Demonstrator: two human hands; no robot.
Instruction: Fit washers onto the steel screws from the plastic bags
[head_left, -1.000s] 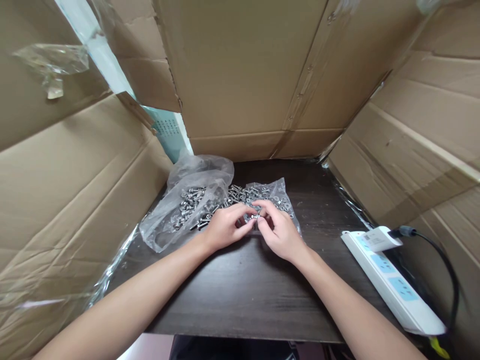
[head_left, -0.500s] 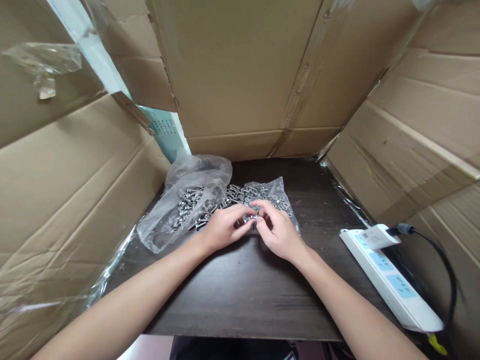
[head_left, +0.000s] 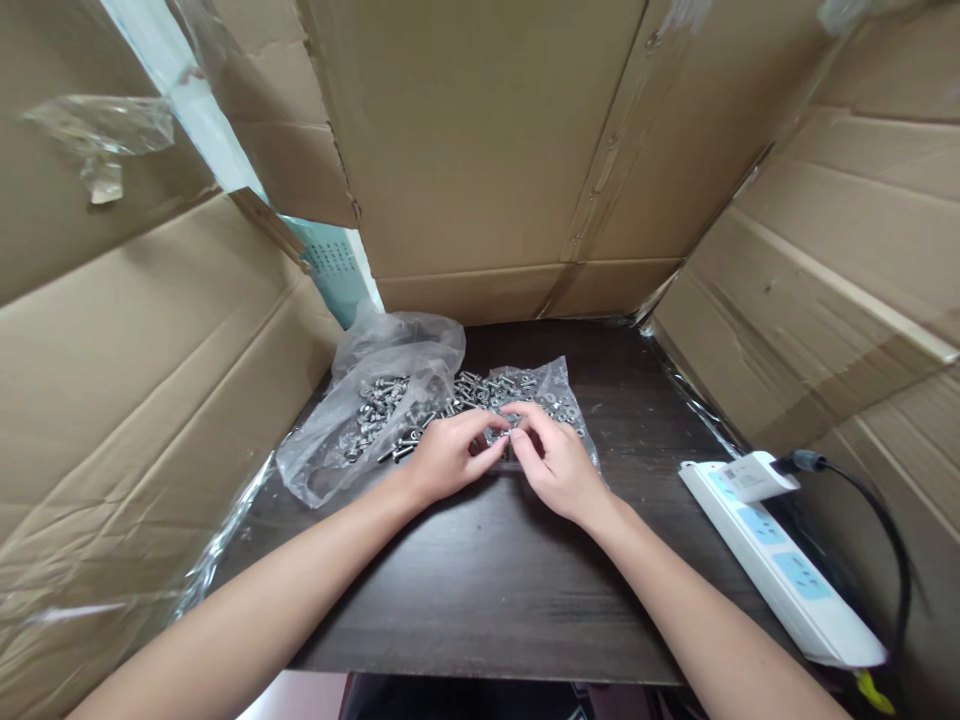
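My left hand (head_left: 450,454) and my right hand (head_left: 558,460) meet fingertip to fingertip just above the dark table (head_left: 480,590). Between them is a small shiny metal piece (head_left: 508,434), pinched by both; it looks like a bolt, with its far side hidden by my fingers. Behind and left of my left hand, bolts (head_left: 382,400) lie in a clear plastic bag (head_left: 307,465). More bolts and flat washers (head_left: 555,400) are spread on a second clear plastic sheet or bag (head_left: 587,440) behind my right hand.
A white power strip (head_left: 795,580) with a plugged-in adapter (head_left: 754,476) and black cable (head_left: 885,510) lies at the right. Cardboard walls (head_left: 487,150) enclose the table at the back and both sides.
The view has shifted very slightly. My right thumb and fingertips have moved a little around the small metal piece, less of which shows now.
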